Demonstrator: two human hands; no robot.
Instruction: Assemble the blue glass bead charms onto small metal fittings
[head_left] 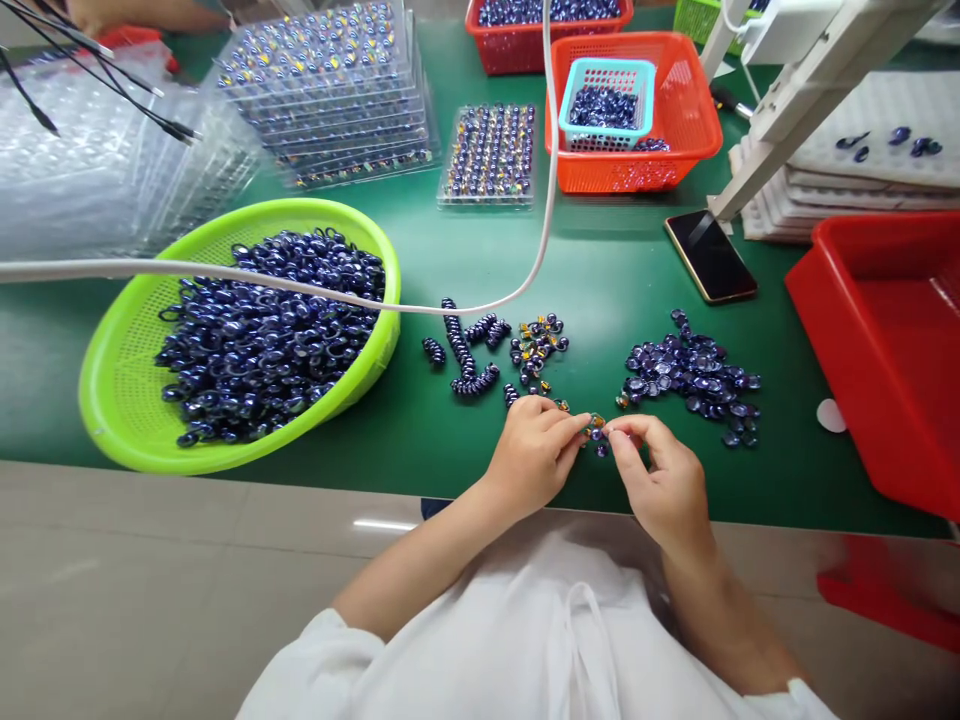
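Near the table's front edge, my left hand (534, 448) is closed, its fingertips on a small shiny blue-and-gold piece (596, 428). Facing it from the right, my right hand (666, 480) pinches thumb and forefinger together beside that piece; what lies between those tips is too small to name. Just beyond my left hand is a loose heap of blue-and-gold pieces (536, 345). Dark blue ring-like parts (459, 345) stand nested in curved rows left of that heap. A pile of flat, glossy purple-blue discs (694, 370) is spread beyond my right hand.
A lime-green basket (112, 420) of dark blue parts stands left. Behind are stacked clear trays (360, 120), a single filled tray (487, 155) and an orange basket (690, 110). A phone (711, 258) and red bin (862, 390) sit right. A white cable (551, 150) hangs across.
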